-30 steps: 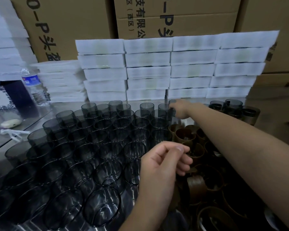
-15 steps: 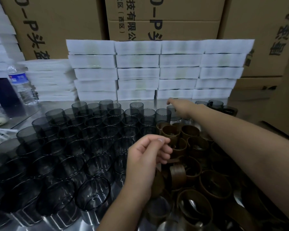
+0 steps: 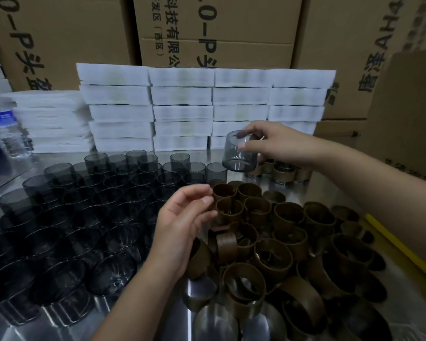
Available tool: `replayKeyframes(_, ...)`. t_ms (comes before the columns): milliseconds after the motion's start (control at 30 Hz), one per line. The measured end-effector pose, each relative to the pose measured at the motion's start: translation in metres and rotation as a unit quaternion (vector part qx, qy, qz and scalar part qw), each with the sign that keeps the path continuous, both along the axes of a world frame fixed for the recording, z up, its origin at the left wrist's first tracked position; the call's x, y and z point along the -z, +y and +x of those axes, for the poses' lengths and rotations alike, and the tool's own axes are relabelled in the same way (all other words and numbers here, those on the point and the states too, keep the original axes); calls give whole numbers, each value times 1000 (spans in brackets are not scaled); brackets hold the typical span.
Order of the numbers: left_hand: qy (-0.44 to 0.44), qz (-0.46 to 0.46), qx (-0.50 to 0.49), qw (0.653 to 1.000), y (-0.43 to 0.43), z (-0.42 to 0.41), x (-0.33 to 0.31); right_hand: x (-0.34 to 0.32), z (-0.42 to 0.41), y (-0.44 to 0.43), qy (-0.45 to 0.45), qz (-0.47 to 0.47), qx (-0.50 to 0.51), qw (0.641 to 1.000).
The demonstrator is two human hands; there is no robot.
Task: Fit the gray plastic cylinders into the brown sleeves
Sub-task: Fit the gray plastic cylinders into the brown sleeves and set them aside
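**Cardboard-walled bench: one cylinder lifted**

Cardboard cartons [image 3: 214,30] closed off the far side. Stacked white foam trays [image 3: 182,104] stood against them, along the back edge of the steel table [image 3: 330,190]. Upright gray cylinders [image 3: 84,217] packed the left half rim to rim. The brown sleeves [image 3: 280,242] lay heaped on the right half, some upright, some tipped. Bare steel showed between the heap and a yellow strip [image 3: 399,244] at the right edge, and in a narrow band before the trays.

The right hand [image 3: 278,141] pinched the lifted cylinder [image 3: 239,153] by its rim, tilted and clear of the rows, in front of the trays. The left hand [image 3: 182,222] hovered at the heap's near-left edge, fingers loosely curved and gripping nothing. Contact with the nearest sleeve could not be determined.
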State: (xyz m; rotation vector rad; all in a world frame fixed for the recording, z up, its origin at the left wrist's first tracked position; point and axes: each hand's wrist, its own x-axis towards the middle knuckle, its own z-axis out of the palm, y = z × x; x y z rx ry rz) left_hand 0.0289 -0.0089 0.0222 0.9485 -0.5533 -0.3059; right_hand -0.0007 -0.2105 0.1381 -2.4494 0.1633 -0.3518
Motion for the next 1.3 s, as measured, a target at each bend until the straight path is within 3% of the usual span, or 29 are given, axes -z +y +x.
replayKeyframes(133, -1, -5, 5, 1000, 0, 2, 3, 8, -40, 31, 36, 223, -73, 971)
replayKeyframes(367, -89, 55, 83, 991, 2, 1, -1, 33, -51, 54, 89, 436, -131, 886)
replayKeyframes(467, -92, 54, 63, 992, 1, -2, 2, 40, -48, 57, 102, 463, -141, 869)
replayKeyframes(533, -84, 48, 42, 994, 0, -3, 4, 44, -46, 58, 89, 405, -126, 901)
replayKeyframes(633, -62, 38, 17, 997, -3, -4, 7, 46, -46, 55, 33, 169, -44, 984)
replayKeyframes(700, -47, 32, 3, 998, -3, -3, 8, 45, -48, 48, 7, 43, -28, 999)
replayKeyframes(833, -10, 10, -3, 1000, -1, 1, 6, 50, -56, 40, 76, -104, -39, 991)
replayKeyframes(1000, 20, -21, -5, 1000, 0, 3, 6, 63, -61, 37, 140, -223, -97, 960)
replayKeyframes(1300, 27, -45, -19, 998, 0, 4, 3, 60, -54, 34, 124, -240, -105, 957)
